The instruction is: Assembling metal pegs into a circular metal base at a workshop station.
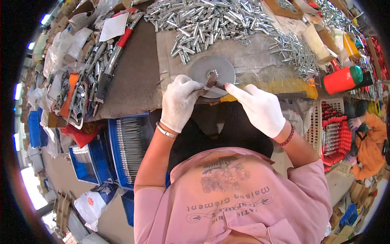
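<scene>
Both my hands wear white gloves and meet over a round grey metal disc [195, 70] at the table's front edge. My left hand [177, 103] is closed, thumb and index finger pinched at the disc's near left rim. Whatever small part sits in that pinch is too hidden to name. My right hand [262, 109] is closed with its index finger reaching forward, at the end of a short dark metal piece [218, 85]. That piece lies above the disc's near part, between my hands. Small shiny metal bits [212, 74] show at the disc's middle.
Beyond the disc spreads a heap of silver metal sleeves [211, 24], with thin pins [298, 53] to its right. A red-and-green roll [343, 79] lies at right. Tools [109, 69] crowd the left. Blue bins [128, 150] and a crate of red-handled tools [335, 134] flank me; another person [371, 142] works at far right.
</scene>
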Demonstrator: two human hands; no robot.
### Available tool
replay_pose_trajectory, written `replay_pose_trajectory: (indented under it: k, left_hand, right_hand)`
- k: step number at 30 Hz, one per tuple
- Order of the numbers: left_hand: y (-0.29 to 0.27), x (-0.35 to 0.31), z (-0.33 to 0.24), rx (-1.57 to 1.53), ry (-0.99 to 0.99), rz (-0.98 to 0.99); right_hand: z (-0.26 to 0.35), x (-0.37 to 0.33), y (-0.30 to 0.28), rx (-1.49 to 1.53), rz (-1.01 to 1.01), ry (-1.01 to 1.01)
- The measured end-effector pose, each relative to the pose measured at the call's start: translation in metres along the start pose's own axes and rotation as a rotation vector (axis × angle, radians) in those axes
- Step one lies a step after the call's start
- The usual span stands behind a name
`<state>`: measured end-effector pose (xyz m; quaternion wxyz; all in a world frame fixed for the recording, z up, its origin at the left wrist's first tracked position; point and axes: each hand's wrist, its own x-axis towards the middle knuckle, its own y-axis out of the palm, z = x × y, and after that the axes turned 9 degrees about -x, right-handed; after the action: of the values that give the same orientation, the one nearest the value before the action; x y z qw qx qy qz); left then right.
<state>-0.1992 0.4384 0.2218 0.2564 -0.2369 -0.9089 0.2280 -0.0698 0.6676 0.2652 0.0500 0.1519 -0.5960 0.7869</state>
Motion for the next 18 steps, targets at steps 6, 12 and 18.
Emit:
replay_pose_trajectory:
  k: [6,12,18]
  left_hand:
    - [-0.003,0.004,-0.001,-0.026,0.011,0.005]
    - [-0.006,0.002,0.001,-0.102,0.012,0.010]
    - [-0.002,-0.010,-0.005,-0.066,-0.040,-0.075]
  right_hand:
    - [-0.016,0.024,0.001,0.154,0.059,0.141]
    - [-0.003,0.029,0.009,-0.125,-0.024,0.006]
    - [0.017,0.009,0.021,0.289,0.272,0.231]
